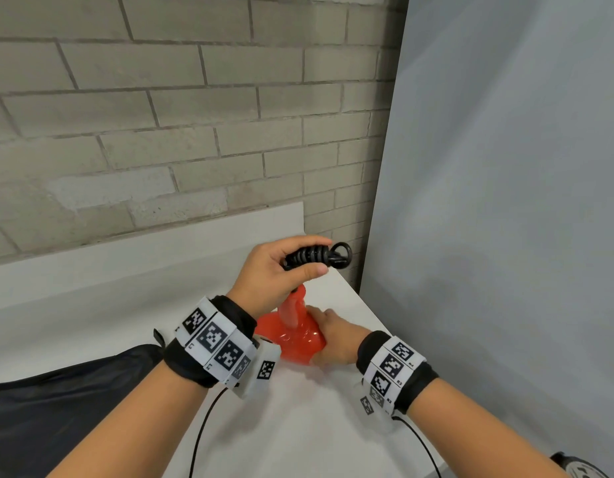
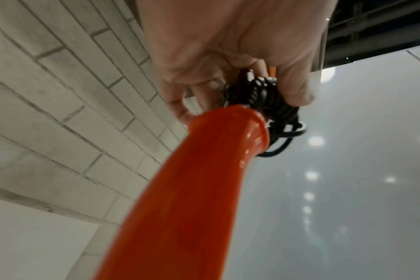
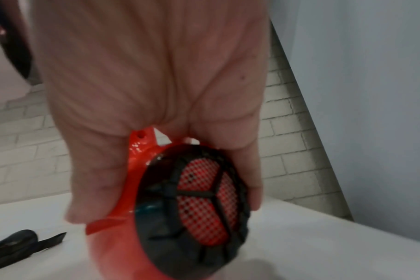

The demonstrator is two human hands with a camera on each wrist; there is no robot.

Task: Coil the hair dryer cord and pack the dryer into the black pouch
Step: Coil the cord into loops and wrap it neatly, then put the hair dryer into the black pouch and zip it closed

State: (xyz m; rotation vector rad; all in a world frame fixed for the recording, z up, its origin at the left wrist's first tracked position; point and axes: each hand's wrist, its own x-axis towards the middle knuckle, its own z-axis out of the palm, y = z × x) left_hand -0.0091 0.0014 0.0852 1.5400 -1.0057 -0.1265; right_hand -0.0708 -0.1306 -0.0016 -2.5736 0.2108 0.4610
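Observation:
A glossy red hair dryer (image 1: 295, 336) stands on the white table with its handle (image 2: 192, 189) pointing up. My right hand (image 1: 328, 339) grips the dryer's body near its black mesh rear grille (image 3: 197, 206). Above it, my left hand (image 1: 281, 270) holds the black cord (image 1: 315, 257), wound into a tight bundle at the handle's end; one loop (image 1: 343, 255) sticks out to the right. The same cord bundle (image 2: 259, 96) sits under my left fingers in the left wrist view. The black pouch (image 1: 57, 401) lies flat at the lower left.
The white table (image 1: 91, 326) ends at a corner near the dryer, against a grey brick wall (image 1: 160, 115) and a pale panel (image 1: 505, 201) on the right. A black pouch strap (image 3: 24, 244) lies on the table. Thin black wrist-camera cables (image 1: 202, 432) trail toward me.

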